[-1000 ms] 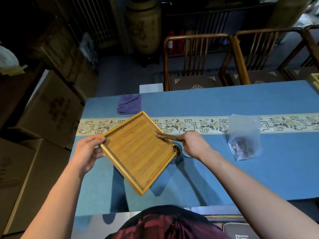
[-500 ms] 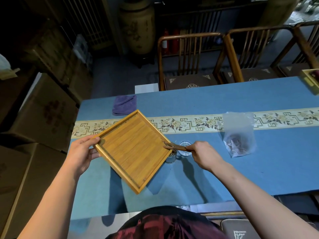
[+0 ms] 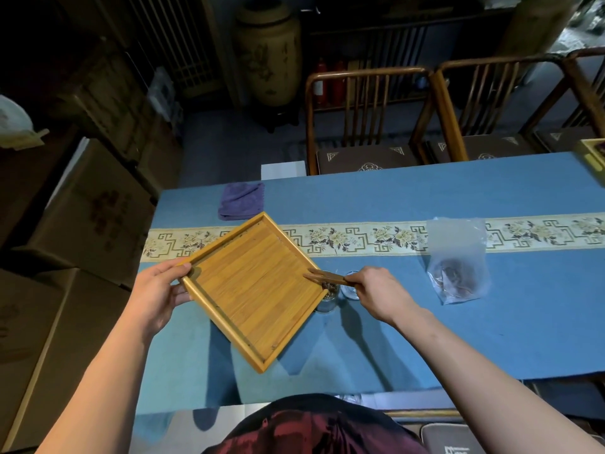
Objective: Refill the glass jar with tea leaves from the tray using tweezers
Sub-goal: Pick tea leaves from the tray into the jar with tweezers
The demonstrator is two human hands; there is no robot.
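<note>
My left hand (image 3: 160,293) grips the left corner of a square bamboo tray (image 3: 252,286), held tilted above the blue table, its right corner over a small glass jar (image 3: 327,298). The jar stands on the cloth with brown tea leaves in its mouth, half hidden by the tray. My right hand (image 3: 379,293) holds wooden tweezers (image 3: 327,276) whose tips rest on the tray's right edge, just above the jar. A round glass lid (image 3: 350,288) lies beside the jar, partly behind my fingers. The tray floor looks bare.
A clear plastic bag (image 3: 456,267) with dark tea lies to the right on the table. A purple cloth (image 3: 240,201) sits at the far left of the table. Wooden chairs (image 3: 366,122) stand beyond the far edge, cardboard boxes (image 3: 88,204) to the left.
The tray has shifted slightly left and stays tilted over the jar. The tweezers slid from the tray's floor to its right edge. The camera view has drifted a little.
</note>
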